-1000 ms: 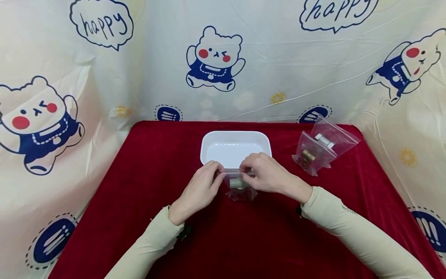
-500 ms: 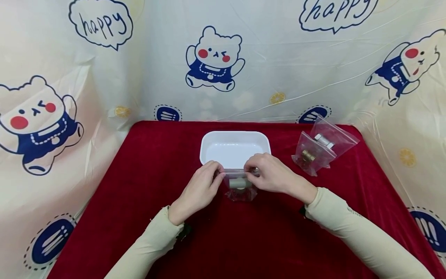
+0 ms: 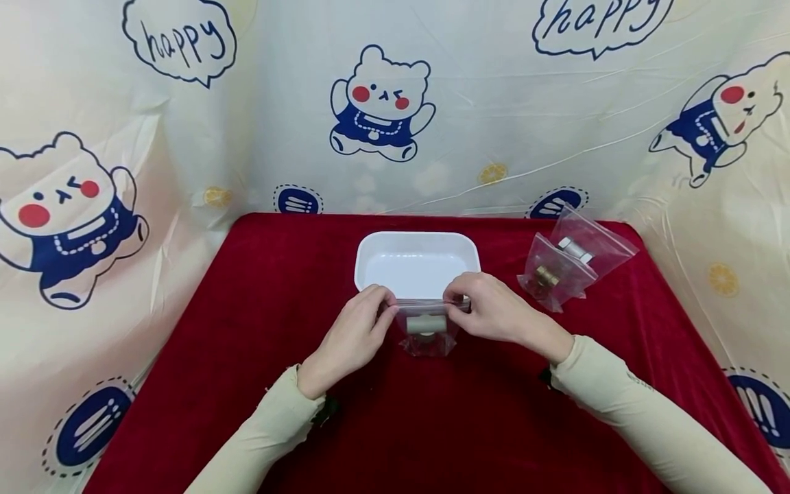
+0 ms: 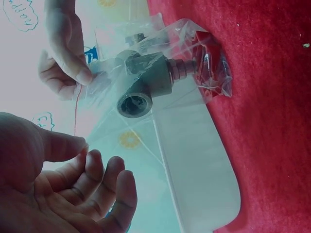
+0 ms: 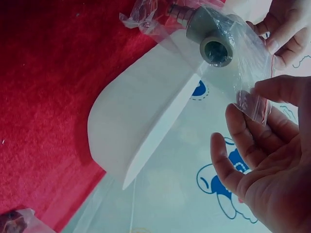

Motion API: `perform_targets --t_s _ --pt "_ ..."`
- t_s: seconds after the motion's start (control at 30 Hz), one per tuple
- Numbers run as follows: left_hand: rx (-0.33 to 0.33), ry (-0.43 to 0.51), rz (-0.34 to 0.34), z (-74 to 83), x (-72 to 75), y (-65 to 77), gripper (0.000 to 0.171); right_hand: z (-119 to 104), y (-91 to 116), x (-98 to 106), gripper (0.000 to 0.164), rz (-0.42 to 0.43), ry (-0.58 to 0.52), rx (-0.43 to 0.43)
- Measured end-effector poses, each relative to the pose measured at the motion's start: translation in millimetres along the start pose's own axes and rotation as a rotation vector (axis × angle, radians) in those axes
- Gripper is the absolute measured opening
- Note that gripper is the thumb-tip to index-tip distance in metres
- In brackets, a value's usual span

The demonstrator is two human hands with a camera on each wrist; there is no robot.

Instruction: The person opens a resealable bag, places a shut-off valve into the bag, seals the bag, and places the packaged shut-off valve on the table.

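Observation:
A clear zip bag [image 3: 427, 346] hangs between the two hands, in front of the white tray. Inside it is a grey pipe tee [image 3: 426, 324], whose metal threaded end shows in the left wrist view [image 4: 182, 69]. My left hand [image 3: 353, 331] pinches the left corner of the bag's top edge between thumb and forefinger. Farther right along the same edge, my right hand [image 3: 494, 309] pinches the zip strip with its thumb and fingertips. The red line of the zip [image 5: 271, 68] runs between the hands in the right wrist view.
Just beyond the hands stands a white rectangular tray [image 3: 417, 237]. At the back right, a zip bag [image 3: 558, 296] with a brass fitting [image 3: 546, 276] overlaps another bag [image 3: 607, 241] holding a silver fitting [image 3: 575, 250]. Red cloth [image 3: 247, 295] covers the table; printed curtains surround it.
My right hand has slid rightward along the bag's top edge, uncovering more of the tee. The left hand keeps its pinch at the left corner.

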State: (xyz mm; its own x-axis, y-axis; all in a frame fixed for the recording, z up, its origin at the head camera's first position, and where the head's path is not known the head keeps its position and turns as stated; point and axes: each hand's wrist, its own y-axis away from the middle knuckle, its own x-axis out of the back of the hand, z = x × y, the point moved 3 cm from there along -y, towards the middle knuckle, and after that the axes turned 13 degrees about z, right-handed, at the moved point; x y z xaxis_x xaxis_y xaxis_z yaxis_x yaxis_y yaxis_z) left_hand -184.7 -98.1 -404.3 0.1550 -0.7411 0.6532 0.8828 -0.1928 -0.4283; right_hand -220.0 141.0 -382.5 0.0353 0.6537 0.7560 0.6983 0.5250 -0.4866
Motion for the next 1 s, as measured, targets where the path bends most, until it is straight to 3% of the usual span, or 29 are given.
perform_targets --t_s 0.53,0.77,1.0 --pt "-0.004 0.007 -0.002 0.5 0.5 -1.4 0.005 11.6 11.5 10.9 0.004 -0.002 -0.019 0.002" --pt "0.015 0.006 -0.011 0.1 -0.4 -2.2 0.005 17.4 16.0 15.6 0.005 -0.008 -0.033 -0.052" --pt "0.006 0.008 -0.008 1.0 -0.9 -2.2 0.004 16.4 17.8 20.1 0.008 -0.013 -0.056 -0.015"
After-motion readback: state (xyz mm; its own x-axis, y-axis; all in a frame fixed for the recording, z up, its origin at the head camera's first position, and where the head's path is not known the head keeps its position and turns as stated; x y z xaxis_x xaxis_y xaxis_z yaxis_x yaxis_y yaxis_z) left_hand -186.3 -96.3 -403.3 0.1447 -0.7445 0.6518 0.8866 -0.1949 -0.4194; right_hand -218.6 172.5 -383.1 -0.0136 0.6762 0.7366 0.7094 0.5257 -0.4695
